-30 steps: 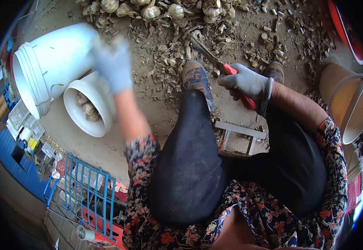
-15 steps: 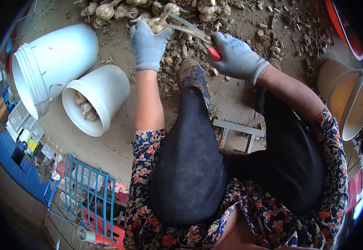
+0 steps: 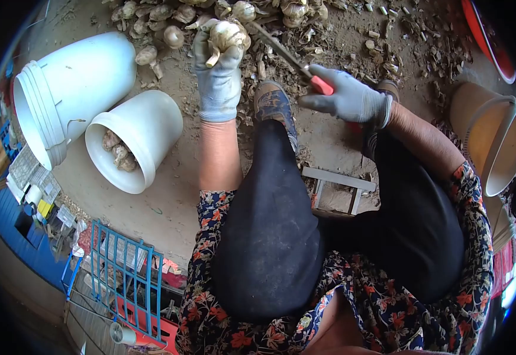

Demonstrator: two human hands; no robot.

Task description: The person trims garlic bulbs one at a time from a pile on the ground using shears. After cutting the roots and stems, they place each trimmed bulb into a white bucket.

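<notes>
My left hand point(image 3: 218, 80), in a grey glove, is closed around a garlic bulb point(image 3: 228, 34) with a short stem stub pointing toward me. In my gloved right hand point(image 3: 347, 94) is a pair of garden shears point(image 3: 281, 50) with red handles. The blades reach up and left, their tips close to the right side of the held bulb and apparently together. Beyond both hands lies a heap of garlic bulbs point(image 3: 293, 10). Two loose bulbs, one round point(image 3: 174, 37) and one with a stem point(image 3: 146, 55), rest on the ground left of my left hand.
Two white buckets lie tipped at the left, a larger one point(image 3: 86, 71) and a smaller one point(image 3: 160, 127) holding several bulbs. A beige bucket point(image 3: 468, 112) is at the right. Dry trimmings point(image 3: 388, 47) litter the soil. A metal stool frame point(image 3: 341, 177) shows between my legs.
The spread shear blades have come together and drawn back slightly to the right. In my left hand, the bulb now faces upward with its stub toward me. Loose bulbs now lie at its left.
</notes>
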